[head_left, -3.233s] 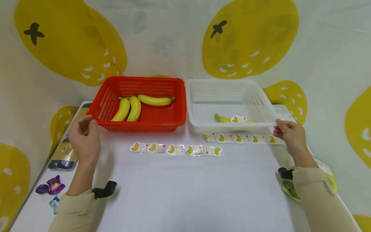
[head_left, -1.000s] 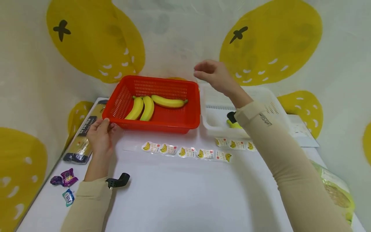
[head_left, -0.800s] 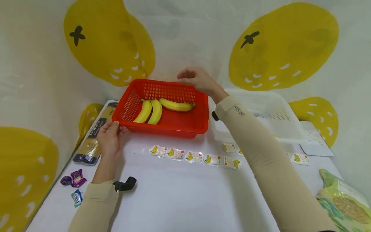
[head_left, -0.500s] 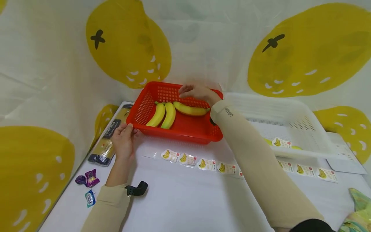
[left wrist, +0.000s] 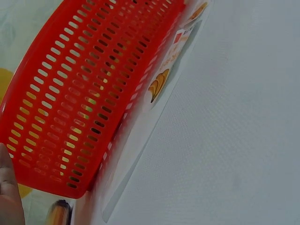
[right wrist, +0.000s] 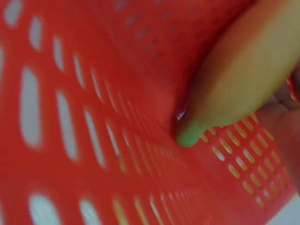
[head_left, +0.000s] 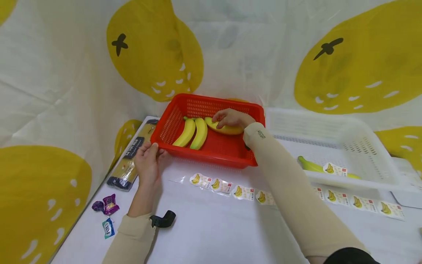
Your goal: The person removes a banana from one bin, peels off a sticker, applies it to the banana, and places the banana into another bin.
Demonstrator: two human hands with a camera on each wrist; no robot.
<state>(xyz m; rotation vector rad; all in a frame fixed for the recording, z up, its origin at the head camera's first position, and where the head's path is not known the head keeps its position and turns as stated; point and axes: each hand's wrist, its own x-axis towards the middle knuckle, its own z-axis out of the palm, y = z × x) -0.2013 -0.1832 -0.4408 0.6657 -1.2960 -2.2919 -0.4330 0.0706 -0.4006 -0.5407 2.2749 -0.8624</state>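
Note:
In the head view my left hand (head_left: 148,163) holds the front left corner of a red basket (head_left: 211,157), thumb over the rim. My right hand (head_left: 232,118) is inside that basket, its fingers loosely curved over a yellow banana (head_left: 232,130) by the back wall. A gap shows between thumb and fingers, and whether they touch the banana is unclear. Two more bananas, one on the left (head_left: 185,132) and one beside it (head_left: 200,134), lie side by side in the basket. The right wrist view shows the banana's green tip (right wrist: 190,133) close up.
A white basket (head_left: 329,126) to the right holds a banana (head_left: 311,165) with a label (head_left: 334,169). Banana stickers (head_left: 244,192) lie in strips in front. Wrapped candies (head_left: 110,204) and a dark-and-gold packet (head_left: 133,154) lie at the left.
My right hand has left the white basket's corner and moved left, then down into the red basket. My left hand has taken hold of the red basket's corner. The head view has swung left.

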